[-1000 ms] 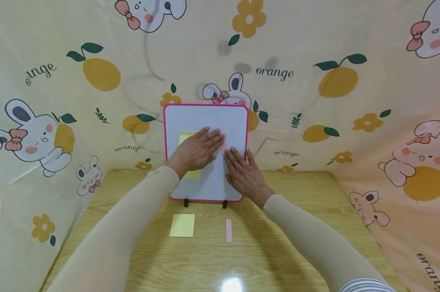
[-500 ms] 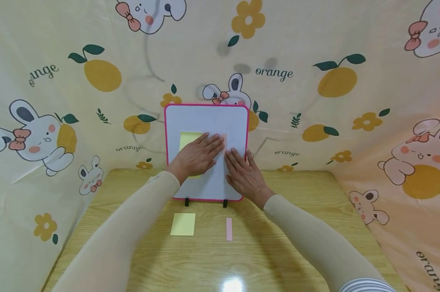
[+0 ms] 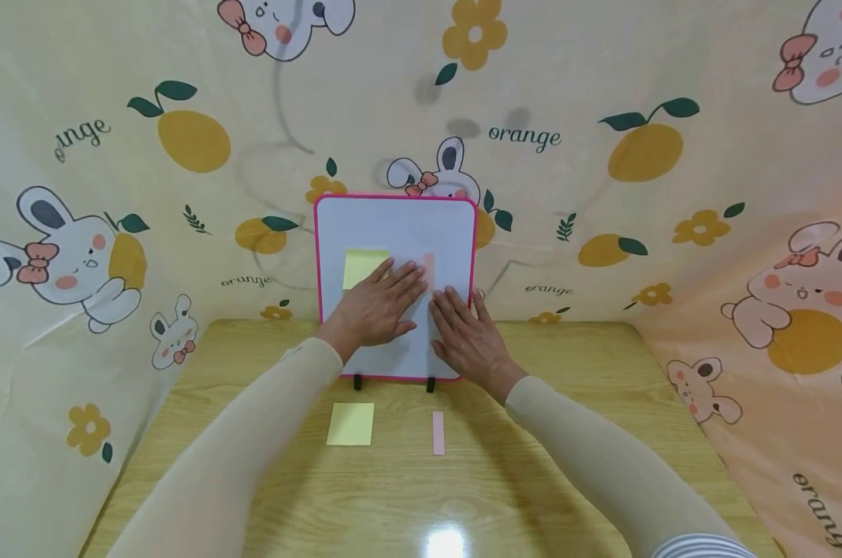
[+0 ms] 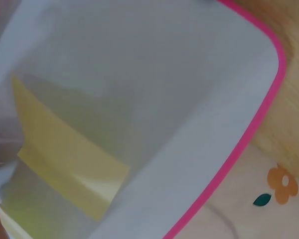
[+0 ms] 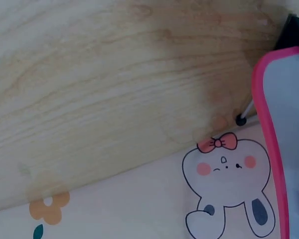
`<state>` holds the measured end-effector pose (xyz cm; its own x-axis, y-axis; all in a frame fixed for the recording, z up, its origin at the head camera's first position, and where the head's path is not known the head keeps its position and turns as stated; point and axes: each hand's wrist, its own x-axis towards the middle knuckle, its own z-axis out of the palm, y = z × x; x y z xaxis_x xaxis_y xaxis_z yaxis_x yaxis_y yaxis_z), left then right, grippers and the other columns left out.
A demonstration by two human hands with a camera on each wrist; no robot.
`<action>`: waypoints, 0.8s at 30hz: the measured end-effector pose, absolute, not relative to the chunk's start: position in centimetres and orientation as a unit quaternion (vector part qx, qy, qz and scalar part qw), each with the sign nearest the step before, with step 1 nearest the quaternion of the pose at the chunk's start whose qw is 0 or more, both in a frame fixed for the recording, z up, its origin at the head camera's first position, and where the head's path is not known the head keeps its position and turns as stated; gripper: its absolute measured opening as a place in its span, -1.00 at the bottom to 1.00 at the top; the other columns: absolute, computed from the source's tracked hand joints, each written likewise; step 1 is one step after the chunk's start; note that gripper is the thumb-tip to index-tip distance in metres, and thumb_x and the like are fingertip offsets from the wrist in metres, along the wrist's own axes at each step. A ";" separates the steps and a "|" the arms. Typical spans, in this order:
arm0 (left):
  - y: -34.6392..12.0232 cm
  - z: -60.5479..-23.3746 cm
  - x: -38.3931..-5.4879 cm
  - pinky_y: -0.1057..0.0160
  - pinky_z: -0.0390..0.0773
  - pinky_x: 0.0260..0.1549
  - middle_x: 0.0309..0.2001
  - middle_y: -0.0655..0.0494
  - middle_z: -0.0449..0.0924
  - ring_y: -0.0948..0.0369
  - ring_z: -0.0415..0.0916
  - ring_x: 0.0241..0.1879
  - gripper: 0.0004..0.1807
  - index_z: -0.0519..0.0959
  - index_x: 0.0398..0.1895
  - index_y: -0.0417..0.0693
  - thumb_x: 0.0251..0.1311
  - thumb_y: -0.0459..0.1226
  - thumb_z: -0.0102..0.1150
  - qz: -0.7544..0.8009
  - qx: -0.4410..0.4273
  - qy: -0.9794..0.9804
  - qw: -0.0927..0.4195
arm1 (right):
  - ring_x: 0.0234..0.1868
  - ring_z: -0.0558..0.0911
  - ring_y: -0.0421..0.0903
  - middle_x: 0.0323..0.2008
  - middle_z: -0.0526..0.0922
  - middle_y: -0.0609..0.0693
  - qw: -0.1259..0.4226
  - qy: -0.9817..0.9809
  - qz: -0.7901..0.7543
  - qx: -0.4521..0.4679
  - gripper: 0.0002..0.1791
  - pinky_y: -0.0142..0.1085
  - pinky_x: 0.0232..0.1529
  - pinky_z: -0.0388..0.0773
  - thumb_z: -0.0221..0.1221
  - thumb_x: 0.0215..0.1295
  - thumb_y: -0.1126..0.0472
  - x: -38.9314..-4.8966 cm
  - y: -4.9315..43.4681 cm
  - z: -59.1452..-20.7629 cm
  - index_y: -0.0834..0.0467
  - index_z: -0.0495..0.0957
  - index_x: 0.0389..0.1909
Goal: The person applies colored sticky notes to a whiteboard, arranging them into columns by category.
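My left hand [image 3: 377, 308] lies across the middle of a white board [image 3: 400, 225] with a pink rim, its fingers straight. Its fingertips touch the lower part of a pale pink strip [image 3: 429, 263] on the board. A yellow sticky note [image 3: 361, 267] shows above the left hand, partly covered by it. In the left wrist view, a yellow sticky note [image 4: 74, 154] on the board has an edge lifted off the surface. My right hand [image 3: 473, 337] rests with straight fingers on the board's right side, just below the pink strip. Neither hand grips anything.
The board stands upright on black stand feet [image 3: 430, 384] on a wooden table [image 3: 533, 465]. In front of it lie another yellow sticky note [image 3: 351, 424] and a pink strip [image 3: 438, 432]. A patterned cloth [image 3: 567, 62] surrounds the table at the back and sides.
My left hand has shifted slightly down, baring more of the pink strip and the upper yellow note; the lower yellow patch is now hidden. The right hand stays in place.
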<state>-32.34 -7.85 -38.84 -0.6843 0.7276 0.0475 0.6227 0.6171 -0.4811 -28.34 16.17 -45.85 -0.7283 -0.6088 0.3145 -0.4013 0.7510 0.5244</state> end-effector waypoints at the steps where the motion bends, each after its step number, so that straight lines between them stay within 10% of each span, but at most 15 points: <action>1: -7.9 -38.9 -32.2 -0.07 -0.44 0.69 0.74 0.09 -0.25 0.09 -0.35 0.73 -0.11 -0.09 0.75 0.07 0.56 0.28 -0.23 0.218 -0.376 -0.892 0.121 | 0.73 -0.06 0.09 0.70 0.04 0.08 0.243 -0.904 -0.213 0.280 -0.19 0.24 0.69 -0.13 -0.05 0.60 -0.25 -28.3 16.2 -46.0 0.13 0.16 0.67; 10: -8.4 -39.6 -30.6 -0.12 -0.31 0.70 0.71 0.04 -0.01 0.04 -0.23 0.73 -0.23 0.14 0.70 0.02 0.60 0.18 -0.18 0.178 -0.372 -0.901 0.136 | 0.71 0.04 0.11 0.66 0.16 0.10 0.212 -0.921 -0.179 0.273 -0.24 0.24 0.70 -0.20 0.05 0.59 -0.17 -26.8 16.5 -47.0 0.16 0.25 0.62; 24: -9.4 -42.9 -25.8 -0.08 -0.02 0.68 0.64 -0.04 0.21 -0.04 -0.07 0.70 -0.34 0.28 0.63 -0.10 0.59 -0.02 -0.01 0.088 -0.404 -0.894 0.171 | 0.34 0.54 0.13 0.28 0.64 0.12 0.225 -0.931 -0.062 0.280 -0.41 0.18 0.54 0.34 0.31 0.43 -0.07 -21.4 16.7 -49.3 0.20 0.57 0.31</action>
<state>-25.78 -9.39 -42.87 -0.6153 0.7528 0.2340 0.6925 0.6580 -0.2957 -21.43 16.70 -49.28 -0.7420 -0.5500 0.3833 -0.4940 0.8351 0.2419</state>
